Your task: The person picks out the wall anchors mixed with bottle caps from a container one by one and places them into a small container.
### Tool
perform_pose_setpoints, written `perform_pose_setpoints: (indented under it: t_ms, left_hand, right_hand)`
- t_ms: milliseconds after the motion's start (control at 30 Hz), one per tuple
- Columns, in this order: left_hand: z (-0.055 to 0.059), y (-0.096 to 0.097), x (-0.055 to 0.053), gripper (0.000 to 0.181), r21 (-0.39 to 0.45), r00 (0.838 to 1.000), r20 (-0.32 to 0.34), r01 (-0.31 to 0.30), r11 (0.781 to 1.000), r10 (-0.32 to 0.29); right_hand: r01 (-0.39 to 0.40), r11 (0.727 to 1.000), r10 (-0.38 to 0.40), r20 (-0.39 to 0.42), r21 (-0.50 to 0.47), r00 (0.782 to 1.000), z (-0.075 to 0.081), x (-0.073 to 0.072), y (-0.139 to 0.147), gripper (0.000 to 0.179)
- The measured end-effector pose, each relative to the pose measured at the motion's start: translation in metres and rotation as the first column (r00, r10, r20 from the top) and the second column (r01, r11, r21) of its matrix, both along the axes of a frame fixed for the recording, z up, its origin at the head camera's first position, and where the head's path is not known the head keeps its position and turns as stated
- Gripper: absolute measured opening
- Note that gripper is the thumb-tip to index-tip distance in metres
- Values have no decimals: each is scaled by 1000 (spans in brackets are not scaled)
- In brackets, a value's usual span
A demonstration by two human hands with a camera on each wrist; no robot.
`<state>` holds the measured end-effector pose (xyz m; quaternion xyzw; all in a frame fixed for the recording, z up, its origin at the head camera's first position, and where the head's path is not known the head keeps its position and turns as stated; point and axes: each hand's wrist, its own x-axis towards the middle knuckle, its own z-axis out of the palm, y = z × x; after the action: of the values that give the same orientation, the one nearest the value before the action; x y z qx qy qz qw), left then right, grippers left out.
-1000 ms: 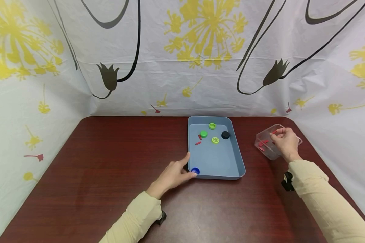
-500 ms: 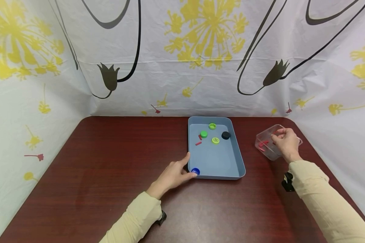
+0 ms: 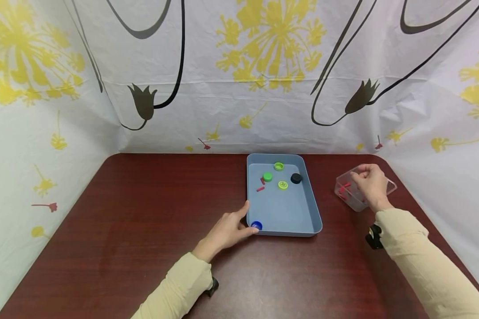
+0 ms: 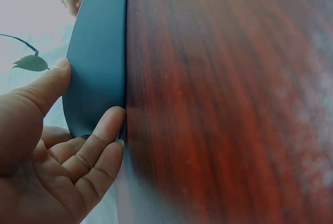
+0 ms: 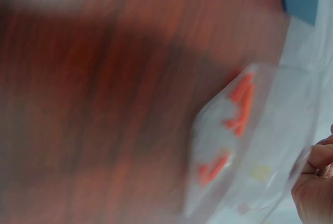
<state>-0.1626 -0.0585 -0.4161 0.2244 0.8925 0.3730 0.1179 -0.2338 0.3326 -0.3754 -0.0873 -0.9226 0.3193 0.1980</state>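
Observation:
A shallow blue-grey tray point(image 3: 281, 208) lies on the table, its near left corner gripped by my left hand point(image 3: 225, 230). In the left wrist view, the thumb point(image 4: 57, 78) is at the tray's rim and the other fingers are against its outer wall. My right hand point(image 3: 371, 184) is over a clear plastic box point(image 3: 355, 201), thumb and forefinger brought together at its upper rim. Several small red sticks point(image 3: 343, 190) lie inside the box; the right wrist view shows red sticks point(image 5: 242, 104) through its wall. I cannot tell whether the right fingertips pinch a stick.
Inside the tray are a green cap point(image 3: 267, 177), a lime ring-shaped cap point(image 3: 278, 166), a yellow-green cap point(image 3: 283, 185), a black cap point(image 3: 296, 178), a blue cap point(image 3: 257, 225) and two red sticks point(image 3: 260, 189). A patterned white cloth point(image 3: 231, 110) stands behind the dark table point(image 3: 151, 199).
My right hand has risen slightly and shifted a little left above the clear box. My left hand and the tray have stayed in place.

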Motion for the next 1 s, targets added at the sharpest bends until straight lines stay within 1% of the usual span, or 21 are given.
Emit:
perform_pose_setpoints:
  t_ms: [167,233,300,367,467,500,567,633,833,1000]
  left_hand:
    - [0,0,1,80,-2,1000,-1,0,1000,0]
    - [0,0,1,80,0,1000,-4,2,1000,-2]
    - [-1,0,1,80,2,1000,-6,3,1000,-3]
    - [-1,0,1,80,3,1000,-8,2,1000,-2]
    - [-1,0,1,80,1,1000,-13,2,1000,-2]
    - [-1,0,1,80,0,1000,-15,3,1000,-3]
    - [-1,0,0,80,-2,1000,-18,4,1000,-4]
    - [-2,0,0,80,-3,1000,-23,5,1000,-5]
    - [-1,1,0,80,-4,1000,-23,3,1000,-3]
    - [0,1,0,80,-4,1000,-15,3,1000,-3]
  right_hand:
    - [-42,999,41,-31,-15,999,9,-5,-26,28]
    - [-76,997,75,-24,-32,997,13,-7,-39,28]
    - [-120,990,120,-9,-79,993,16,-9,-53,29]
    - [-159,983,159,-7,-91,987,19,-11,-67,29]
    - [-215,974,215,-18,-76,977,20,-15,-88,27]
    - [-229,972,228,-28,-48,973,20,-16,-95,26]
    - [-265,964,265,-26,-26,964,19,-19,-108,26]
    - [-305,952,305,-9,-29,952,18,-21,-121,25]
    - [-400,914,404,76,-63,912,15,-25,-151,25]
    - [-452,891,453,161,-43,877,10,-27,-165,26]
